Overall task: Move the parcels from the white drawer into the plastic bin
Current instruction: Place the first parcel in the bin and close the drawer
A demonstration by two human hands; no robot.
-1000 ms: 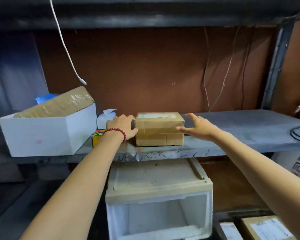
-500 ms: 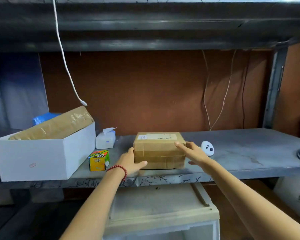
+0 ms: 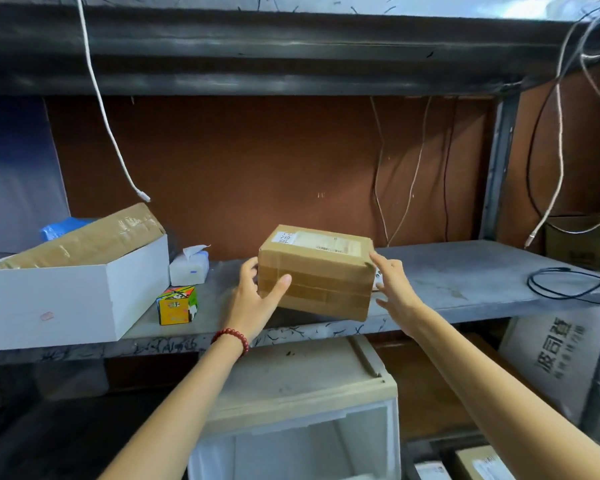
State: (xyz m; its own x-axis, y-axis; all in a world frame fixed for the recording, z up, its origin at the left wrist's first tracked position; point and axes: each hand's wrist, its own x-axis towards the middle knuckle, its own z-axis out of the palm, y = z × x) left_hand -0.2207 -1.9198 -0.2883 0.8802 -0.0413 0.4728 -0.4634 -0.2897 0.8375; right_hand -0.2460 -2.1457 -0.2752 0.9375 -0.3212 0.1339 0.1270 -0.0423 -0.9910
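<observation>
Over grey shelf [image 3: 447, 282], left hand [image 3: 253, 299] grips taped cardboard parcel [image 3: 319, 278]; right hand [image 3: 395, 289] presses, fingers [image 3: 381, 262] straight.

At lower right the white carton [image 3: 556, 355] is showing big dark characters, seemingly 波司登; the shipping label [image 3: 321, 242] on the parcel [image 3: 316, 289] is carrying print too fine to read.

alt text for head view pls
A cardboard parcel is held tilted over a grey shelf, the left hand gripping its left end, the right hand touching its right end with straight fingers. A white box stands at left.
</observation>
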